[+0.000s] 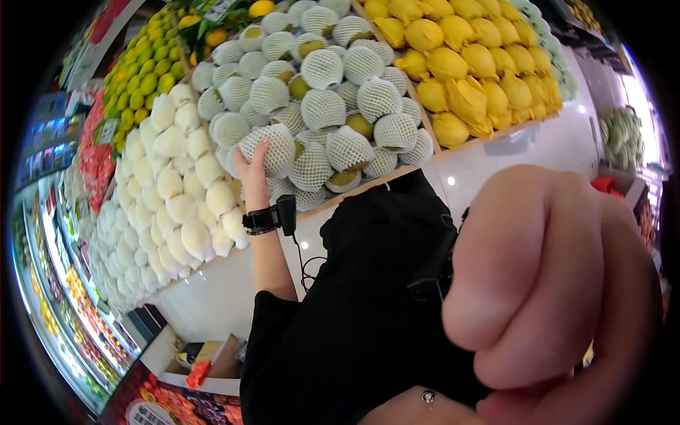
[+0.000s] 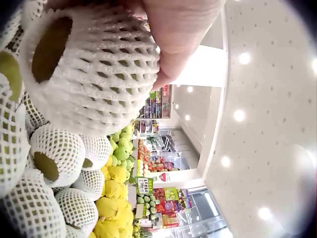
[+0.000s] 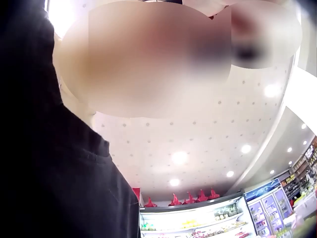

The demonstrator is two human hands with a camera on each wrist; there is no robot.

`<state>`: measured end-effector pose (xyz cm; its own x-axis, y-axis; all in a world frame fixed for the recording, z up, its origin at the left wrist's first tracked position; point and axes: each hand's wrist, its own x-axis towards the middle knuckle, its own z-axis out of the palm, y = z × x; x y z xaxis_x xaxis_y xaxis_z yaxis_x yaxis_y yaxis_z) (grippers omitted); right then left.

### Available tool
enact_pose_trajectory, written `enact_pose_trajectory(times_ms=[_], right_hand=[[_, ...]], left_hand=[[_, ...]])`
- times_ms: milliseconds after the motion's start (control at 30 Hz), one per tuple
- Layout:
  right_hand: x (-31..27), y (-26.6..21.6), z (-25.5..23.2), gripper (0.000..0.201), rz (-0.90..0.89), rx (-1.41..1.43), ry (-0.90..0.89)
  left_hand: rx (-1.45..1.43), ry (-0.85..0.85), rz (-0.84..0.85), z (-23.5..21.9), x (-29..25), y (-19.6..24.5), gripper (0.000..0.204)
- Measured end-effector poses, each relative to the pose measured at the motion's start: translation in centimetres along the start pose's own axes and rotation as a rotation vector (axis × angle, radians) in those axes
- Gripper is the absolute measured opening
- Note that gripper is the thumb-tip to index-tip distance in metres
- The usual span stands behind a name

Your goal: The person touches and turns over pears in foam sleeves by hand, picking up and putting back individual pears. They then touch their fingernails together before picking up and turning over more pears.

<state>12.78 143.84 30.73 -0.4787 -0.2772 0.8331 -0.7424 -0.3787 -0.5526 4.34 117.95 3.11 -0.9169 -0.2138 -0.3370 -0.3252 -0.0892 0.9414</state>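
Observation:
My left hand [image 1: 255, 177] grips a green fruit in a white foam net [image 1: 275, 150] at the lower left edge of a pile of similar netted fruit [image 1: 324, 110]. Seen from the left wrist, the netted fruit [image 2: 99, 74] fills the upper left, its uncovered end facing left, with the left hand's thumb and palm [image 2: 181, 25] against its upper right side. Large and close to the head camera, my right hand [image 1: 538, 276] is raised with its fingers curled; nothing shows in it. A blurred area covers the top of the right wrist view.
Yellow-wrapped fruit [image 1: 446, 64] lies right of the netted pile, beyond a wooden divider [image 1: 423, 117]. Pale netted fruit [image 1: 180, 205] and small green fruit [image 1: 145, 78] are to the left. Boxes [image 1: 219, 358] stand at the lower left; a lit display fridge [image 3: 193, 223] shows in the right wrist view.

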Motion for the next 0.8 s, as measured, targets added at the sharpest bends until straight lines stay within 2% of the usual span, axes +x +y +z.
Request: enact_pose_trajectory(times_ms=[167,233,267,300,367,433,467,500,533,600,633,667,700,733,767,800], right_hand=[[-0.1,-0.8,-0.9,0.017,0.0,-0.049,-0.034],[-0.4,-1.2,-1.6,0.018,0.017,-0.071,-0.041],[-0.8,-1.2,-2.3,0.019,0.035,-0.075,-0.026],[-0.9,-1.2,-2.9,0.019,0.036,-0.08,-0.03],[-0.8,-1.1,-3.6,0.021,0.049,-0.073,-0.051],[-0.8,-0.4,-4.2,0.022,0.096,-0.055,-0.065],[-1.0,0.2,-4.6,0.023,0.144,-0.059,-0.07],[-1.5,1.2,-5.3,0.023,0.232,-0.088,-0.059],[-2.6,2.7,-5.9,0.024,0.386,-0.142,-0.03],[-6.8,7.4,-7.4,0.028,0.897,-0.264,0.069],[-9.9,10.5,-7.5,0.03,1.017,-0.368,0.098],[-13.1,12.0,-8.0,0.03,1.064,-0.681,-0.129],[-16.6,13.2,-8.7,0.03,0.839,-0.833,-0.356],[-19.3,13.5,-8.8,0.027,0.788,-0.787,-0.463],[-19.5,13.3,-8.0,0.027,0.941,-0.649,-0.464],[-19.7,13.1,-7.2,0.026,1.098,-0.519,-0.449]], left_hand=[[0.16,0.019,-0.011,1.4,1.4,0.2,0.079],[0.122,-0.043,-0.04,2.7,3.4,-0.4,0.086],[0.074,-0.072,-0.083,1.5,3.6,-1.8,0.089],[0.155,-0.003,-0.057,0.5,5.3,-4.0,0.092],[0.233,0.021,0.019,-0.6,8.5,-8.4,0.093],[0.316,0.048,0.025,-1.2,7.9,-8.2,0.092],[0.346,0.051,0.017,0.1,7.2,-7.0,0.091],[0.315,0.039,0.046,-0.2,8.2,-8.5,0.089],[0.28,0.028,0.062,-0.3,8.9,-9.2,0.087],[0.216,-0.006,0.081,-0.1,9.1,-9.3,0.083],[0.187,-0.027,0.084,0.2,8.6,-8.7,0.081],[0.165,-0.059,0.089,0.5,7.9,-7.2,0.078],[0.279,-0.086,0.081,0.0,8.0,-7.0,0.078],[0.392,-0.116,0.07,-0.3,8.0,-6.8,0.078],[0.487,-0.167,0.016,0.4,5.6,-2.7,0.082],[0.598,-0.166,0.067,0.4,5.6,-3.1,0.083]])
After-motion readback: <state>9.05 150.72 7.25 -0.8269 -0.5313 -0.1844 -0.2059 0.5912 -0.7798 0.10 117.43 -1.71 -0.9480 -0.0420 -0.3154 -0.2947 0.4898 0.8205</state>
